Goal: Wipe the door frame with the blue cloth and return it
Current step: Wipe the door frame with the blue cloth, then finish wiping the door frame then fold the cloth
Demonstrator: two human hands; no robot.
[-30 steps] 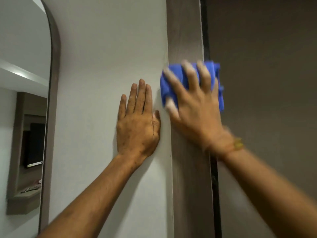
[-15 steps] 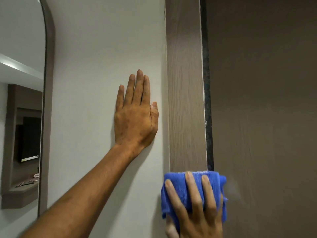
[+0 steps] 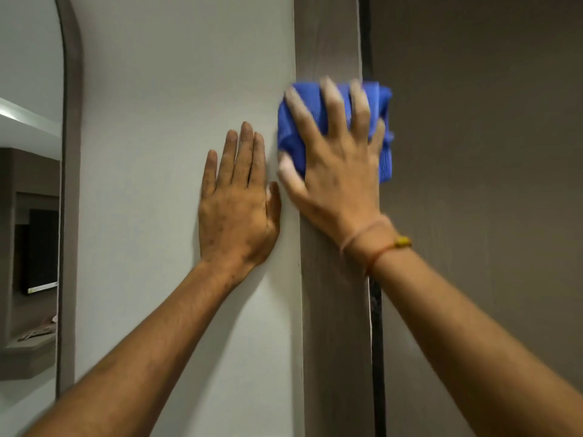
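A grey-brown wooden door frame [image 3: 334,326] runs vertically through the middle of the view. My right hand [image 3: 337,165] presses a folded blue cloth [image 3: 291,134] flat against the frame, fingers spread over it; both are blurred by motion. My left hand [image 3: 236,209] lies flat on the white wall [image 3: 176,89] just left of the frame, fingers together and pointing up, holding nothing. Its thumb nearly touches my right hand.
A brown door [image 3: 479,152] fills the right side, with a dark gap [image 3: 377,342] between it and the frame. At the far left an arched mirror [image 3: 28,216] with a grey rim reflects a shelf and a dark screen.
My right hand swept the blue cloth down the frame to the bottom of the view, then back up to level with my left hand. My left hand stayed flat on the wall.
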